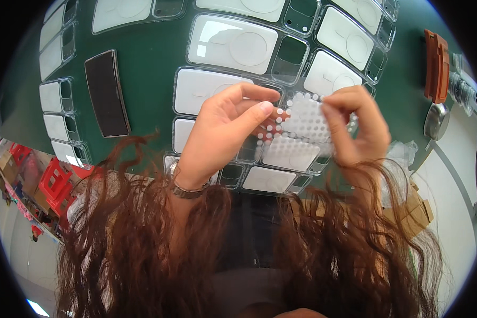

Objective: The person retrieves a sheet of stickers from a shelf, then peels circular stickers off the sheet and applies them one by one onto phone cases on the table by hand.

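Between my hands is a clear sheet of round white dot stickers point(308, 117), raised above the rows of phone cases. My left hand point(225, 124) grips its left edge, with the thumb in front and some fingers showing through the sheet from behind. The index finger stretches along the top, apart from the thumb. At the sheet's upper right, my right hand point(358, 124) is closed in a pinch; whether a loose dot is between the fingertips is too small to tell. Beneath lie clear phone cases with white panels, one of them a white-panelled case point(233, 43) beyond my left hand.
A dark smartphone point(107, 93) lies left on the green table point(143, 63). More cases point(52, 97) line the far left. At the right edge are a brown holder point(436, 66) and a metallic rounded object point(436, 121). Red stools point(55, 180) and a cardboard box point(411, 209) stand below.
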Tool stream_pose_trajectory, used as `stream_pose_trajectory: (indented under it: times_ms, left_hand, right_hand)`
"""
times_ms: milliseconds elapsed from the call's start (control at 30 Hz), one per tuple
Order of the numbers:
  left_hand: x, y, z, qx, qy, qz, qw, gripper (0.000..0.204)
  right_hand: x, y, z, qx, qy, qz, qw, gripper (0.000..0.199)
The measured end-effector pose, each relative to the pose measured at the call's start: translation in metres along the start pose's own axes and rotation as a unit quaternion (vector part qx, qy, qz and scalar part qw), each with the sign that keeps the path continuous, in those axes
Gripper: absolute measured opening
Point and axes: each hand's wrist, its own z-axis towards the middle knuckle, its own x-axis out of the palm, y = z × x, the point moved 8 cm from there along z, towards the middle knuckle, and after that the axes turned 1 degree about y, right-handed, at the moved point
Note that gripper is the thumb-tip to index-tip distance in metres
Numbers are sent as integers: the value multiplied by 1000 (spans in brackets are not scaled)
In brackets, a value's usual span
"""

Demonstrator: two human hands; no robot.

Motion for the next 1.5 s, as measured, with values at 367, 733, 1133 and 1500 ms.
stream_pose_trajectory:
  times_ms: [367,733,1133,1500]
  left_hand:
    - [-4,1,0,113,-83,123,982,39]
    - [-3,14,1,93,-94,75,988,37]
    - [7,20,-8,88,-16,360,929,14]
    - [4,24,-8,112,-16,355,928,13]
  right_hand:
    - [54,2,-18,-99,-17,-53,994,20]
    - [61,-4,-24,-69,45,-52,995,16]
    - [55,-28,28,-120,70,-240,961,6]
    - [64,-21,28,-148,76,-284,944,7]
